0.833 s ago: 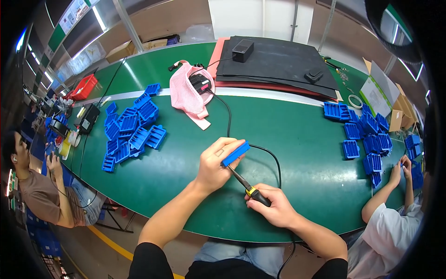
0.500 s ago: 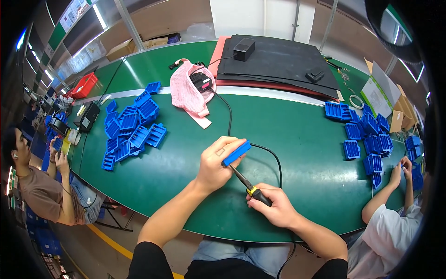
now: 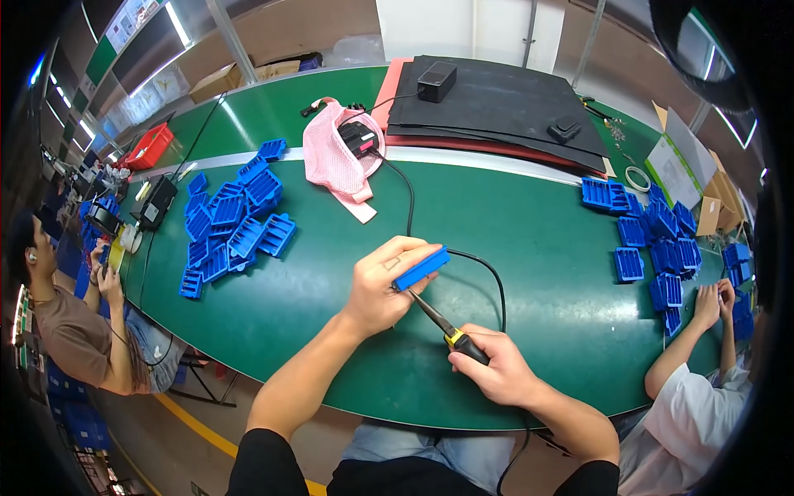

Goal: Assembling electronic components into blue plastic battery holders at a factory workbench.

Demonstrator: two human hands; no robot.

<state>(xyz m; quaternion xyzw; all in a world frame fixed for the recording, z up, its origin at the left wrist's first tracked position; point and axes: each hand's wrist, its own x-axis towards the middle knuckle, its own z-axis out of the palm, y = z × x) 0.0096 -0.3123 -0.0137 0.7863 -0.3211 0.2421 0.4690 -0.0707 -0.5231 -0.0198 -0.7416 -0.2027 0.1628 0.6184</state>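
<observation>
Blue plastic case (image 3: 422, 269), nearer than the pink mesh bag (image 3: 325, 157), is grasped by the left hand (image 3: 376, 285), seemingly steadied for the taper-tipped tool (image 3: 452, 335) clasped in the right hand's (image 3: 500, 372) fingers.

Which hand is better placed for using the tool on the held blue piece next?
Probably the right hand: it holds the tool, which reaches toward the blue piece. The left hand is occupied holding that piece.

Behind the green surface (image 3: 314, 277) stand a white panel (image 3: 426, 33) and brown wall (image 3: 327, 25); to the surface's left shine tube lights (image 3: 177, 25), below it yellow-striped floor (image 3: 165, 446).
</observation>
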